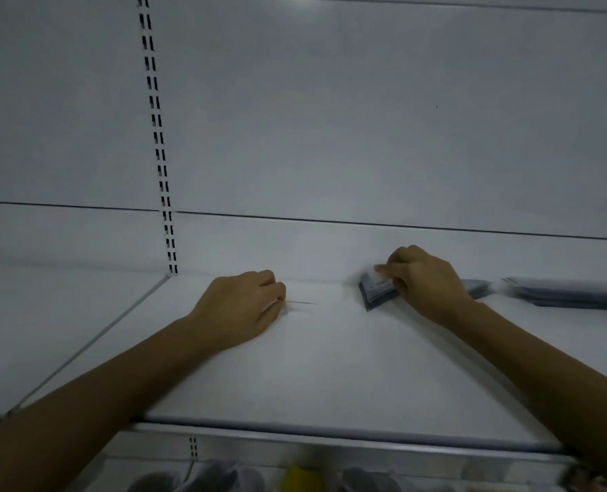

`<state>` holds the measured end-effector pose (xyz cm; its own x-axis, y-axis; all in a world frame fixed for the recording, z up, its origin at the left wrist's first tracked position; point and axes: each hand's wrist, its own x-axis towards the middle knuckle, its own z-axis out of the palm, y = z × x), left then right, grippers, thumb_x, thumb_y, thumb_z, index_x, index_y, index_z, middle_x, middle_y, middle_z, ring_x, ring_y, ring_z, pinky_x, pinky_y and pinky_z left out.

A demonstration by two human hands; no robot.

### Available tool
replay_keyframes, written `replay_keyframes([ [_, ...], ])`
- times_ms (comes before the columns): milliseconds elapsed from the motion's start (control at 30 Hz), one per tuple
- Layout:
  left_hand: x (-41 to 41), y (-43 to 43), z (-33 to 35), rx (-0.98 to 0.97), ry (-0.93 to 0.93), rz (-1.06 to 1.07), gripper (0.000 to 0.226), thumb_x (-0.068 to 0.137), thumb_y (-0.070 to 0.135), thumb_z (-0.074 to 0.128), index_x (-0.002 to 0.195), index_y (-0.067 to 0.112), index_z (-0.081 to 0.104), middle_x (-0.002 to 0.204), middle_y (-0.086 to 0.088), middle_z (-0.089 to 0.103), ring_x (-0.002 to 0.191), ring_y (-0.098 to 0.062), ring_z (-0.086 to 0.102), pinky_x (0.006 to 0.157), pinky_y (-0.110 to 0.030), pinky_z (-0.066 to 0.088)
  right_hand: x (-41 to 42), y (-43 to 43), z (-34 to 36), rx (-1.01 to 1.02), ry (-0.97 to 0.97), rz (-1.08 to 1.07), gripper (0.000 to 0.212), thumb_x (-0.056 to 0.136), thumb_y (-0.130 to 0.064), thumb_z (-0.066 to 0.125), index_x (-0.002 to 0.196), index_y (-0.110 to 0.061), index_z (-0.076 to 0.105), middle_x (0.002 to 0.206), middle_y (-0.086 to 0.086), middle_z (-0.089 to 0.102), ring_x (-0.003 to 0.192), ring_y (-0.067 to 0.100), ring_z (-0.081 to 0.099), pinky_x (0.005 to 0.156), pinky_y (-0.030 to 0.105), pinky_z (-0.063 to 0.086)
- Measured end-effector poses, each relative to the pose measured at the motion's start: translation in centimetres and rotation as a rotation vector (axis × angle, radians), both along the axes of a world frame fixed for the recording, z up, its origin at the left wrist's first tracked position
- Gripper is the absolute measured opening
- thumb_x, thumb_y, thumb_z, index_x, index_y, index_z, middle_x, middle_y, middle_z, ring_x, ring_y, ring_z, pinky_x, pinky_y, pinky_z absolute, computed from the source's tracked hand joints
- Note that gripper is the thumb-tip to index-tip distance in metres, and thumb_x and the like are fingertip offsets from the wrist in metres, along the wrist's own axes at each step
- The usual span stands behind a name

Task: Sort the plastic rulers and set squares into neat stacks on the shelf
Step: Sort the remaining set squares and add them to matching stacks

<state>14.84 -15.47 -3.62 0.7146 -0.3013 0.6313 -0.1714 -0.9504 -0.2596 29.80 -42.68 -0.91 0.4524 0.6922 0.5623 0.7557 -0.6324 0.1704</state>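
Both hands lay on the white metal shelf [330, 367], toward its back edge. The right hand [426, 278] sat right of the middle. Its thumb and fingers were curled round a small stack of grey translucent plastic set squares [378, 292]. The stack's pointed corner faced front-left and its lower edge touched the shelf. Just behind that wrist another grey plastic piece [475, 287] poked out, too blurred to make out. Farther toward the shelf's right end, close to the back edge, lay a flat pile of long grey translucent plastic rulers [571, 294], apart from the hand.

The left hand [245, 303] rested on the shelf left of the middle, well apart from the set squares, with knuckles up and fingers curled under. Whether it pinched anything could not be told. A thin faint line [302, 302] ran along the shelf just right of its fingertips. A black-slotted upright [160, 154] rose at the back left corner. Below the front edge were blurred goods, among them a yellow item [296, 477].
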Motion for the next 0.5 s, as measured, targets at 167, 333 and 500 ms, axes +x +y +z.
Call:
replay_keyframes([
  [167,1.3,-1.2,1.8,-0.105,-0.121,0.058,0.033,0.095,0.034,0.034,0.089,0.018,0.062,0.083,0.002,0.064,0.066,-0.018,0.060,0.044,-0.031,0.046,0.7,0.1,-1.6,-0.058,0.097,-0.001,0.034,0.089,-0.009,0.055,0.119,-0.023,0.063,0.112,0.005,0.058,0.100,0.025,0.054,0.079,0.034,0.042],
  [333,4.2,-7.0,4.2,-0.993,0.059,-0.069,0.020,0.099,0.028,0.040,0.095,0.019,0.057,0.078,0.003,0.069,0.062,-0.014,0.067,0.054,-0.025,0.051,1.1,0.4,-1.8,-0.104,0.082,-0.060,0.043,0.092,-0.010,0.044,0.131,-0.028,0.051,0.123,0.002,0.051,0.110,0.022,0.047,0.089,0.031,0.035],
  [500,6.5,-11.3,4.1,-1.760,0.327,-0.247,0.005,0.093,0.011,0.053,0.094,0.015,0.054,0.091,-0.006,0.072,0.079,-0.018,0.070,0.063,-0.025,0.054,0.8,-0.4,-1.3,0.110,0.186,-0.033,0.039,0.093,-0.013,0.045,0.131,-0.020,0.048,0.131,0.001,0.052,0.115,0.019,0.048,0.098,0.031,0.033],
])
